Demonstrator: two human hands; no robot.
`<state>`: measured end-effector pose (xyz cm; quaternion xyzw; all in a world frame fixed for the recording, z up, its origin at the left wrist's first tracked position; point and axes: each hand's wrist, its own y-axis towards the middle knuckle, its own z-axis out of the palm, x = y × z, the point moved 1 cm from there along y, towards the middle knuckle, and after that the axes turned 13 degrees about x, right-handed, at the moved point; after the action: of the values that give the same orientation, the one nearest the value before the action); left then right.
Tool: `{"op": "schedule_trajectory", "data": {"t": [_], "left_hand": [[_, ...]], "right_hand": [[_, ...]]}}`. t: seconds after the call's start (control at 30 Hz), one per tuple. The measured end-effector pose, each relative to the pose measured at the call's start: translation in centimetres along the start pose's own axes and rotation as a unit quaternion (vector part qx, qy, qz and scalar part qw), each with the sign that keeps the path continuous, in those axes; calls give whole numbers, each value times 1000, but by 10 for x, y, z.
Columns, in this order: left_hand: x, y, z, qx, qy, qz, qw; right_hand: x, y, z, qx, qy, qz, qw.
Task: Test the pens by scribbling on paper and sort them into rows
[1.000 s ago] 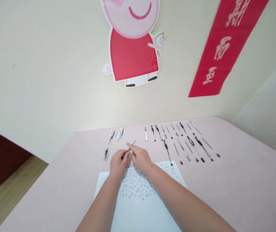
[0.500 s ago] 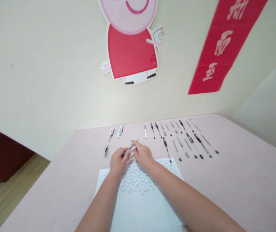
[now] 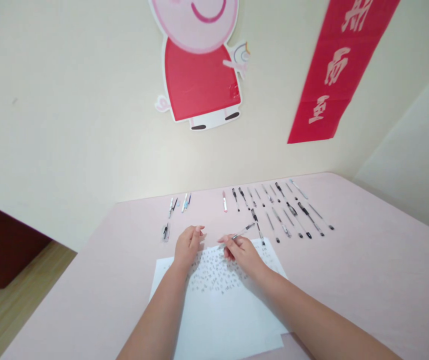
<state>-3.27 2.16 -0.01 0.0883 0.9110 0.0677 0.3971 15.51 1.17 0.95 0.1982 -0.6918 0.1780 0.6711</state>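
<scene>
A slim clear pen (image 3: pixel 245 229) is held in my right hand (image 3: pixel 240 250), its tip pointing down and left near the upper part of a sheet of paper covered in handwriting (image 3: pixel 203 320). The thumb and fingers grip the barrel like a writing hold. My left hand (image 3: pixel 188 246) rests on its side at the paper's upper left, fingers loosely bent and a little apart, with no item visible in it. Its palm side is partly hidden. Small handwritten characters (image 3: pixel 214 272) fill the sheet between both hands.
Two rows of pens and refills, among them a black-gripped pen (image 3: pixel 306 215), lie at the right on the pink tabletop (image 3: pixel 368 280). A pink and white pen (image 3: pixel 224 201) lies near the wall. Disassembled pens (image 3: pixel 185 202) and a pen in parts (image 3: pixel 166 232) are at the left.
My hands have come apart. The right hand has moved right and down with the pen, now in a writing hold, while the left hand has let go of it.
</scene>
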Motion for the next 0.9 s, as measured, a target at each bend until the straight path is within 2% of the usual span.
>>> {"op": "schedule_trajectory", "data": {"t": [0.13, 0.23, 0.33, 0.47, 0.63, 0.9], "left_hand": [[1, 0, 1, 0, -4, 3, 1000], [3, 1, 2, 7, 0, 4, 1000], [7, 2, 5, 18, 6, 11, 1000], [11, 3, 9, 34, 18, 16, 999], [12, 2, 10, 48, 26, 15, 998], [11, 1, 11, 62, 22, 15, 998]], "right_hand": [[-4, -22, 26, 95, 72, 76, 990], [-4, -33, 41, 135, 53, 77, 986], [-2, -41, 45, 126, -42, 57, 989], [-4, -47, 40, 99, -143, 23, 984], [-5, -56, 37, 92, -230, -19, 969], [-2, -58, 37, 102, -305, -29, 946]]}}
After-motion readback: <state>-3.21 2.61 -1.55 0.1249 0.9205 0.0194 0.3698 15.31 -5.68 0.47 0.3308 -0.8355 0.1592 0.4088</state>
